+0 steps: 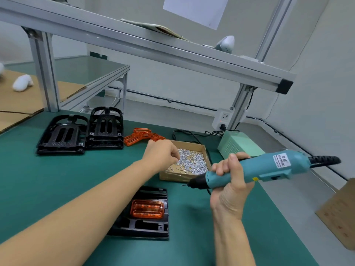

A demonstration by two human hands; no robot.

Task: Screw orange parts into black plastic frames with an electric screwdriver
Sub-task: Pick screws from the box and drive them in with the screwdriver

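Note:
A black plastic frame point(148, 229) lies on the green mat near me, with an orange part point(147, 208) seated in it. My left forearm crosses above its left side. My left hand point(160, 154) hovers with curled fingers over the left edge of a cardboard box of screws point(192, 162); whether it pinches a screw is hidden. My right hand point(229, 181) grips a teal electric screwdriver point(255, 168) held level above the mat, its bit pointing left.
Two stacks of black frames point(63, 135) point(105, 129) stand at the back left, with loose orange parts point(142, 137) beside them. A pale green power box point(238, 144) and cables sit behind the screw box. An aluminium shelf frame point(146, 45) spans overhead. Cardboard point(340, 214) lies at right.

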